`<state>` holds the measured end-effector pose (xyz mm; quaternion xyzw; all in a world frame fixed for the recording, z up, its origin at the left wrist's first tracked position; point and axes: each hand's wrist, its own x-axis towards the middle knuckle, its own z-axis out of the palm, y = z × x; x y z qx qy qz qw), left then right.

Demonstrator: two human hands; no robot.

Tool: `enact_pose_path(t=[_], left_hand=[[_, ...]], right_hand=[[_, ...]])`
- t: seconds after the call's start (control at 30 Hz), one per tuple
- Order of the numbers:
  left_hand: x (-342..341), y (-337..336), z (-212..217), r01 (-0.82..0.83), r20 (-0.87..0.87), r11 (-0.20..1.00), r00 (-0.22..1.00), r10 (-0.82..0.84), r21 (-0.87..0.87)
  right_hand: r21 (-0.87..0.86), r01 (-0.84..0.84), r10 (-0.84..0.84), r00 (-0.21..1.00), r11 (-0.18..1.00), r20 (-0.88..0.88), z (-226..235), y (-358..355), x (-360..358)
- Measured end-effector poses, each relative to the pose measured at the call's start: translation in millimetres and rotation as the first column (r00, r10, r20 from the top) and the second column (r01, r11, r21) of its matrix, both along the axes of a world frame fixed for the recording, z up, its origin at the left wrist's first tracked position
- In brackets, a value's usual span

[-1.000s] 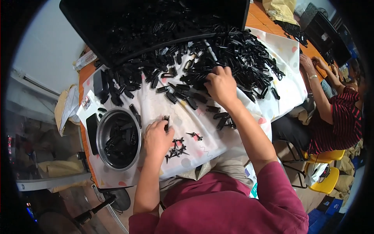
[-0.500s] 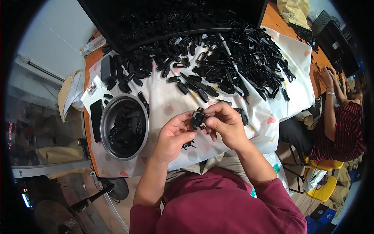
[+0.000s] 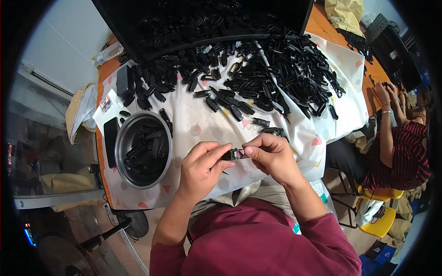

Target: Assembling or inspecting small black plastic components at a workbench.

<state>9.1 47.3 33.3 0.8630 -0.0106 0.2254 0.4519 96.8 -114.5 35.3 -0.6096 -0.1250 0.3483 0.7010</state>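
- Both hands had stayed raised together over the near edge since half a second before, while the view had shifted slightly and the small part between them had turned flatter.
- Widest of all was the orange wooden counter point(image 3: 105, 76), draped in a white cloth with pastel triangles point(image 3: 193, 124).
- At the far side lay a large black tray point(image 3: 138, 23) heaped with small black plastic clips, spilling into a broad loose pile of black clips point(image 3: 281, 69) across the cloth.
- A round steel bowl point(image 3: 143, 149) sat left of the hands, partly filled with dark pieces; judging by that, some work was done and much of the pile remained.
- A flat black rectangular device point(image 3: 110, 140) lay just beside the bowl's left rim.
- Another person's hands point(image 3: 384, 94) worked at the far right, well apart.
- The left hand point(image 3: 200, 168) had its grip closed on one end of the small black clip part point(image 3: 234, 154), thumb and fingers pinching.
- The right hand point(image 3: 271, 156) pinched the other end, its grip likewise clenched on it, so the part hung between both hands above the cloth's near edge.
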Motion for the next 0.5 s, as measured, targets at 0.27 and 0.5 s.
enact_pose_path(t=[0.27,0.5], left_hand=[[-10,-17,-34,-0.100,-0.217,0.696,0.973,-0.082,-0.711],[5,-34,-50,-0.185,-0.220,0.298,0.972,-0.088,-0.937]], right_hand=[[0.089,0.068,-0.065,0.997,0.994,-0.036,-15,8,-18],[-0.091,0.140,-0.135,0.989,0.986,0.054,-38,11,-27]])
